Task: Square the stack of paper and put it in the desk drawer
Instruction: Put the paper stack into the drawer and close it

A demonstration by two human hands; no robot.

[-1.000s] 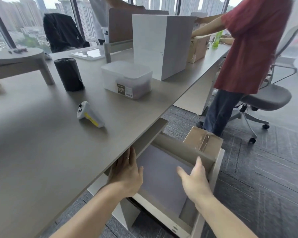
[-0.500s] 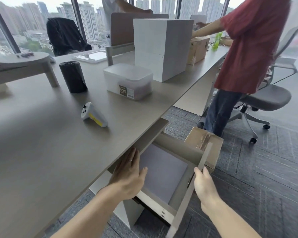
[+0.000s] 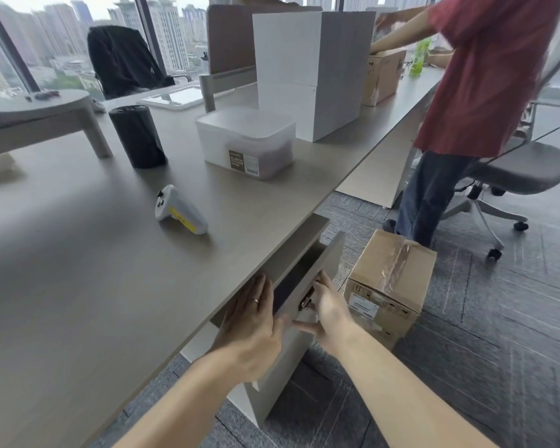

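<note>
The desk drawer (image 3: 319,270) hangs under the front edge of the grey desk (image 3: 78,286) and stands only a narrow gap open. Inside the gap I see just a dark strip; the paper stack is hidden from me. My right hand (image 3: 330,312) presses flat against the drawer front beside its small metal lock, holding nothing. My left hand (image 3: 253,328) lies flat with fingers extended at the desk edge, at the left end of the drawer gap.
A taped cardboard box (image 3: 392,286) sits on the floor right of the drawer. A person in a red shirt (image 3: 485,76) stands beyond it by an office chair (image 3: 524,169). On the desk are a white controller (image 3: 180,215), a plastic container (image 3: 246,140), a black cylinder (image 3: 136,135) and a tall white box (image 3: 311,69).
The drawer has slid from wide open to almost shut. My right hand moved from above the drawer to its front and went inward with it. My left hand stayed at the desk edge.
</note>
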